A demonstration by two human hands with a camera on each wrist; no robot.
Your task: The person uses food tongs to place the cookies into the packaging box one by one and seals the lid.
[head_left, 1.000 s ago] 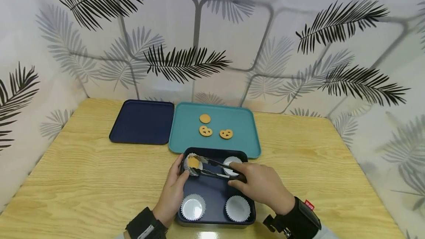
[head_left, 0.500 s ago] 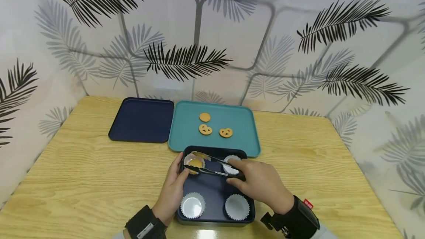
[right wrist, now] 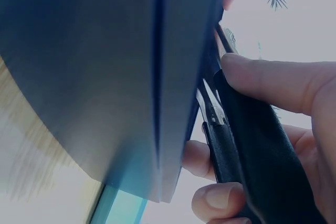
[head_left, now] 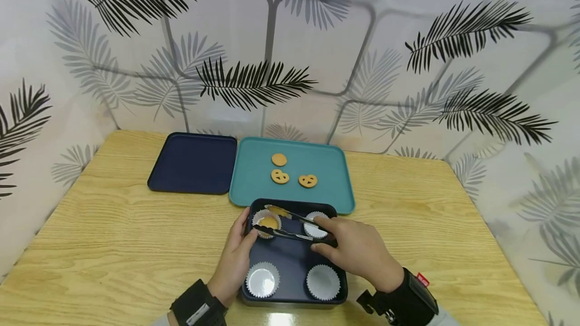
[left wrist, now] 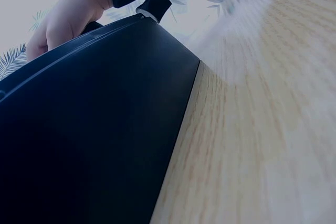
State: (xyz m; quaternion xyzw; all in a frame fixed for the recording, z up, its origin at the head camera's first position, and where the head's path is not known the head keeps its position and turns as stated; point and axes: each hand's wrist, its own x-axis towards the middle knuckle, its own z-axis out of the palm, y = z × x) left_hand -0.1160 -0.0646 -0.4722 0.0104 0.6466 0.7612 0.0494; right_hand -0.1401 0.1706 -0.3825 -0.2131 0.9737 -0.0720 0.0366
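My right hand (head_left: pixel 358 248) grips black-handled tongs (head_left: pixel 294 235), their arms spread apart over the back left of a dark blue rectangular pan (head_left: pixel 290 260). Between the tong tips, a round yellow-brown cookie (head_left: pixel 268 222) lies inside a white fluted paper cup (head_left: pixel 277 215). At the pan's left wall my left hand (head_left: pixel 235 250) holds the rim, thumb near that cup and fingers along the outside. The pan's outer wall (left wrist: pixel 105 119) fills much of the left wrist view. In the right wrist view, thumb and fingers wrap the tong handles (right wrist: pixel 262 150).
More paper cups stand in the pan: front left (head_left: pixel 263 279), front right (head_left: pixel 323 282), and back right, partly behind the tongs. Behind the pan, a teal tray (head_left: pixel 254 185) bears a round cookie (head_left: pixel 279 159) and two pretzel-shaped cookies (head_left: pixel 280 176). A navy tray (head_left: pixel 195 162) adjoins it.
The tongs have spread apart and let go of the cookie, which now lies in the back left cup. That cup, tilted before, sits flatter. My left hand stays at the pan.
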